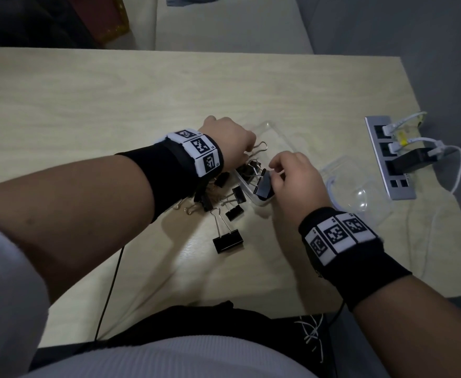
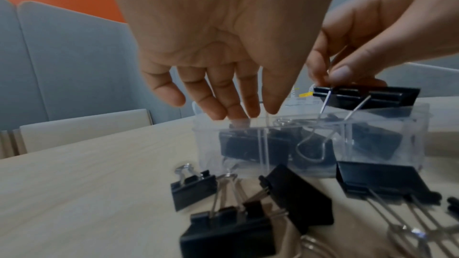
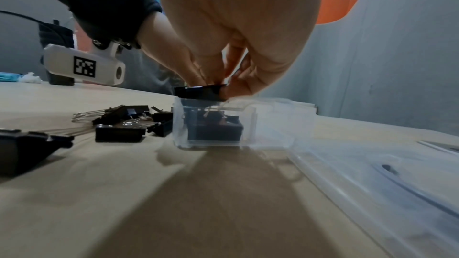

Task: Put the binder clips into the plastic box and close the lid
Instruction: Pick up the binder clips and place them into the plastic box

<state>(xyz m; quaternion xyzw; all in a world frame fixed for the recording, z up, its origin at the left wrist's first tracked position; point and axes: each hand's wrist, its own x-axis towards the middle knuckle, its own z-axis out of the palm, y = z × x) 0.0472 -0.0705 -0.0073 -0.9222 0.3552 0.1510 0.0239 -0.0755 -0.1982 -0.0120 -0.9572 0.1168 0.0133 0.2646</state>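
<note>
A clear plastic box (image 1: 278,137) (image 2: 206,144) (image 3: 273,125) lies open on the wooden table with several black binder clips inside. My right hand (image 1: 274,170) (image 2: 327,77) (image 3: 223,83) pinches the wire handles of a large black binder clip (image 1: 263,186) (image 2: 367,97) (image 3: 201,91), held at the rim of the box's near end. My left hand (image 1: 247,151) (image 2: 248,114) reaches down with fairly straight fingers, their tips at the box's rim. Several loose binder clips (image 1: 228,240) (image 2: 293,193) (image 3: 119,134) lie on the table left of the box. The clear lid (image 1: 357,186) (image 3: 372,174) lies to its right.
A grey socket strip (image 1: 379,165) with white cables and a black adapter (image 1: 412,159) sits at the table's right edge. A thin black cable (image 1: 112,282) runs off the near edge. Light-coloured seats stand beyond the far edge.
</note>
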